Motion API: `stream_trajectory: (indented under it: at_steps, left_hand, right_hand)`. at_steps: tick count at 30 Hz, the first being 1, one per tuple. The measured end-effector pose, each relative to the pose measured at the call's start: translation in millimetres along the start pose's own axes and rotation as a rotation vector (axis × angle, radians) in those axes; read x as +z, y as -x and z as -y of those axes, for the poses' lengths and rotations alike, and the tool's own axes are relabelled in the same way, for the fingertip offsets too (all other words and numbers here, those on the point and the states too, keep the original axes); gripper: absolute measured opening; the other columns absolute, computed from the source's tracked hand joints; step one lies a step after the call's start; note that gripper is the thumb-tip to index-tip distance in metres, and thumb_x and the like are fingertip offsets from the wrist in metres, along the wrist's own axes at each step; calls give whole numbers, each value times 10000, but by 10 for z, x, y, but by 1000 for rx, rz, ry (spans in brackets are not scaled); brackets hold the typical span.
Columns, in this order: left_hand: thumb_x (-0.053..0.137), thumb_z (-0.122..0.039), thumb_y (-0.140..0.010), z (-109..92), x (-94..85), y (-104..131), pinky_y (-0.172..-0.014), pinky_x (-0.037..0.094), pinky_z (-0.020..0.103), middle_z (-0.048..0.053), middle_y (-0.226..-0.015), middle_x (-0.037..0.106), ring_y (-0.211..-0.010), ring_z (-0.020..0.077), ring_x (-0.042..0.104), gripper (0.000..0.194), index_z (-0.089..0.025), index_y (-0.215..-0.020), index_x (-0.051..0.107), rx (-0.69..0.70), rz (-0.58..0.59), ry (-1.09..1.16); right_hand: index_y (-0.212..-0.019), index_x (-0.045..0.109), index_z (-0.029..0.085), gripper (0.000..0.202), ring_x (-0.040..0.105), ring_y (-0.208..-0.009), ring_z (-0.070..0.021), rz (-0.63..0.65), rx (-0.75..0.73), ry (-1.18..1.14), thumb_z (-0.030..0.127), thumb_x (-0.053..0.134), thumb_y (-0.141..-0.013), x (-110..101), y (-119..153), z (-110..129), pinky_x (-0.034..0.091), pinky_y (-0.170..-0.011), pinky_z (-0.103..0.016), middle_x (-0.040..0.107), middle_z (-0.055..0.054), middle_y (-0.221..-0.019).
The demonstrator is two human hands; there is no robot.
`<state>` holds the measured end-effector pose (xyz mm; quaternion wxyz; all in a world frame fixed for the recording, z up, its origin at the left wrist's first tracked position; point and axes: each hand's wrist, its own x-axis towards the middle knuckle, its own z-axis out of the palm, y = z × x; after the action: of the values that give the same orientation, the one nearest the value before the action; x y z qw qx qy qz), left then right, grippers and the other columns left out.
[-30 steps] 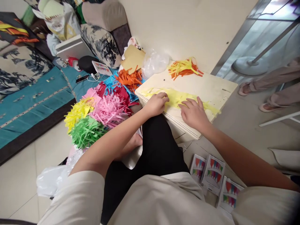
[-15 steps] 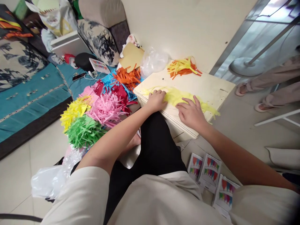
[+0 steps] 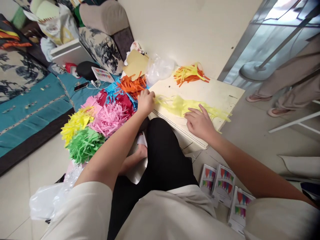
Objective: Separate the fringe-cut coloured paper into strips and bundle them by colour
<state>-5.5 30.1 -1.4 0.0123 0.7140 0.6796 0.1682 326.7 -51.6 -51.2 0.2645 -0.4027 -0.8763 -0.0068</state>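
Observation:
A length of yellow fringed tissue paper (image 3: 175,105) lies spread across a cream tabletop (image 3: 215,89). At its left end, just over the table edge, my left hand (image 3: 146,102) has its fingers curled on the ends of the strips; the fingertips are partly hidden. My right hand (image 3: 200,122) rests on the right half of the same fringe, palm down with fingers spread. Behind the fringe sits a yellow and orange tissue tassel bundle (image 3: 190,74). Left of my left hand are orange tassels (image 3: 132,85) and pink tassels (image 3: 111,118).
Green tassels (image 3: 85,144) and yellow tassels (image 3: 75,125) are piled at the left. A clear plastic bag (image 3: 160,70) leans by the wall. Several printed packs (image 3: 223,183) lie on the floor by my right side. Another person's legs (image 3: 277,81) show at the right.
My left hand has moved left from the fringe's near edge to its left end, drawing thin strips outward. My right hand stays spread on the fringe. The view has shifted slightly.

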Motion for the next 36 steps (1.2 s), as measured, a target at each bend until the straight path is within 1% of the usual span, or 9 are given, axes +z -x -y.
stream_trajectory:
  at_steps: [4,7,11,14,18,21,23,28,36]
  left_hand:
    - [695,-4,-825,296,-142,-71,-1186,542,665,205,-1434,700,-1472,503,636,538,-262,-1290,777,-266,-189,148]
    - [682,-13,-804,247,-196,-58,-1222,555,630,179,-1385,738,-1423,447,678,534,-238,-1278,781,-127,-267,273]
    - [651,-149,-928,-216,-80,28,-1173,610,481,134,-1401,801,-1352,334,742,449,-235,-1346,791,310,22,475]
    - [715,-249,-976,-598,68,62,-1180,593,455,100,-1357,828,-1316,313,787,665,-269,-1637,644,334,209,543]
    - [827,-210,-878,-813,163,62,-1222,537,559,77,-1160,842,-1309,389,760,815,-286,-1657,600,317,308,364]
    - [767,-147,-867,-729,157,62,-1176,545,532,58,-1146,820,-1206,353,765,708,-285,-1552,655,348,314,382]
    - [723,-126,-873,-609,142,51,-1120,561,475,48,-1137,795,-1117,310,766,616,-264,-1472,683,325,245,464]
    - [680,-88,-888,-356,131,0,-1057,564,417,8,-1007,736,-1020,264,747,480,-253,-1339,659,123,89,578]
    - [720,-8,-792,-121,119,98,-1116,539,548,98,-1113,759,-1299,418,691,676,-293,-1399,643,-92,79,250]
  right_hand:
    - [-1201,930,253,400,767,-1467,-410,-18,2,-6,158,594,-1005,26,15,-8,373,-1442,-796,928,-98,-1277]
    - [-1206,932,260,397,773,-1453,-417,-26,3,-5,159,603,-1007,35,22,-13,362,-1438,-809,930,-94,-1272]
    - [-1206,928,237,385,777,-1452,-414,-23,-8,3,165,590,-1037,30,25,-22,360,-1446,-797,931,-106,-1277]
    - [-1211,921,234,382,780,-1449,-399,-20,-29,13,163,581,-1051,17,26,-22,388,-1444,-768,931,-101,-1271]
    - [-1242,916,230,400,785,-1443,-391,-21,-43,21,151,572,-1054,15,29,-11,404,-1441,-760,928,-102,-1270]
    - [-1262,919,228,409,782,-1439,-403,-22,-35,14,150,584,-1040,22,30,-1,400,-1436,-783,927,-110,-1274]
    - [-1256,920,240,412,775,-1445,-409,-20,-28,1,146,591,-1027,24,30,3,391,-1434,-799,925,-108,-1278]
    - [-1213,921,242,398,767,-1445,-412,-13,-18,-30,149,591,-1012,26,29,3,386,-1436,-809,922,-115,-1262]
    - [-1217,919,228,387,779,-1422,-403,-3,-21,-11,164,573,-1054,16,23,-5,380,-1452,-797,921,-122,-1264]
